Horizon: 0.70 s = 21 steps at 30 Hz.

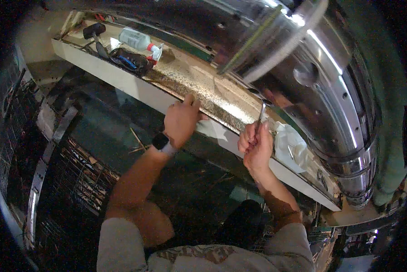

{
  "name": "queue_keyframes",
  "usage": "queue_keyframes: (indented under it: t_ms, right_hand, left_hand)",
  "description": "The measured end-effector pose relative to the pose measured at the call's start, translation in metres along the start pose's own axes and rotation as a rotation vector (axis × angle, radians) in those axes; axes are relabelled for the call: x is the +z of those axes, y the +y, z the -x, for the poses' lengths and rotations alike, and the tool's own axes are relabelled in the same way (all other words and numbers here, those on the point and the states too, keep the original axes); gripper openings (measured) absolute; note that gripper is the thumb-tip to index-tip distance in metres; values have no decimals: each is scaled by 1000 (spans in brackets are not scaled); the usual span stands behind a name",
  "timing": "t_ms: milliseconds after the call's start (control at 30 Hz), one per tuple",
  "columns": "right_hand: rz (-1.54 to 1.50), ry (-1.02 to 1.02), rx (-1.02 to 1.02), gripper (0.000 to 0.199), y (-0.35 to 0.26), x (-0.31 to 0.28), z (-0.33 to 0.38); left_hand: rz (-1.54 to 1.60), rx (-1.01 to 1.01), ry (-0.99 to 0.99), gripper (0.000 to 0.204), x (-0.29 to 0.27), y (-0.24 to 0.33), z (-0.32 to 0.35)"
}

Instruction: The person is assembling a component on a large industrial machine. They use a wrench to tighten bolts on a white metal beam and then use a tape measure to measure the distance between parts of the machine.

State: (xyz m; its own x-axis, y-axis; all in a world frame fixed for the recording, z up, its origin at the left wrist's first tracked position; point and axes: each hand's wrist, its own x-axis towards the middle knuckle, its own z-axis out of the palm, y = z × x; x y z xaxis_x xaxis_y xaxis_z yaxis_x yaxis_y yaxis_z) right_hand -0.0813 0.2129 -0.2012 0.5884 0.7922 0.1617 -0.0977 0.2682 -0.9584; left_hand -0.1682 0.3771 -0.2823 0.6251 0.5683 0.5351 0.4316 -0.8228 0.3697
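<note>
My right hand is closed around a thin metal tool, its shaft pointing up toward the big shiny metal cylinder. Whether it is a key or a small wrench, I cannot tell. The tool's upper end is close to the cylinder's underside; contact between them is unclear. My left hand, with a dark watch on the wrist, grips the near rim of a long pale trough, fingers curled over the edge. Beside its fingers, a whitish patch like cloth or paper hangs at the rim.
Inside the trough's left end are a black-headed mallet, a clear spray bottle and a dark bundle with a blue part. Crumpled white plastic or cloth lies right of my right hand. Wire mesh stands below left.
</note>
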Motion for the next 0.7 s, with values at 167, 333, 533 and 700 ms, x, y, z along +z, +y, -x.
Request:
queue_keyframes:
  t_ms: [167, 333, 533, 700]
  right_hand:
    - [156, 31, -86, 35, -7, -1, 3]
    - [865, -22, -220, 28, -23, -27, 24]
    - [1095, -110, -299, 23, -66, -19, -10]
    - [1174, -109, -177, 22, -79, -12, -16]
  left_hand:
    - [109, 6, 23, 37, -9, -3, -1]
    - [93, 12, 33, 40, -1, -4, 2]
    - [112, 57, 127, 38, 0, -6, 8]
    - [103, 66, 164, 38, 2, -10, 11]
